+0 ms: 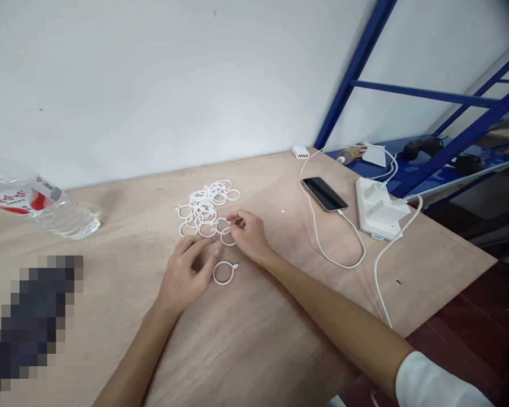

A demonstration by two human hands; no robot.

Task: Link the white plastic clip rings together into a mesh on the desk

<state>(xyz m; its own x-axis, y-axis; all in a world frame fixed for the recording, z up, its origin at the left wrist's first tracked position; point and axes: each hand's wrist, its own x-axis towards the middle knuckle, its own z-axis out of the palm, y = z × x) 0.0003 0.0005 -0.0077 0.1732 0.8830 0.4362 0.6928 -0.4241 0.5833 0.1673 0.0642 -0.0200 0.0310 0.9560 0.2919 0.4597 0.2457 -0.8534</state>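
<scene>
Several white plastic curtain rings [203,204] lie in a loose heap on the wooden table [254,339], thin hoops with small eyelets. My right hand [248,232] is at the heap's right edge, thumb and fingers pinched at a curtain ring [228,243]; the exact point of grip is partly hidden by the fingers. My left hand [186,271] rests just in front of the heap, thumb and fingers apart, with nothing held in it. To the right of its thumb, a single curtain ring [223,273] lies flat, separate from the heap, its eyelet toward the upper right.
A water bottle [46,203] lies on its side at the left, near a dark pixelated object [34,322]. Toward the right are a phone [324,194] on a white cable, a power strip [377,209] and a small white charger [300,152]. Blue metal framing [352,79] stands beyond.
</scene>
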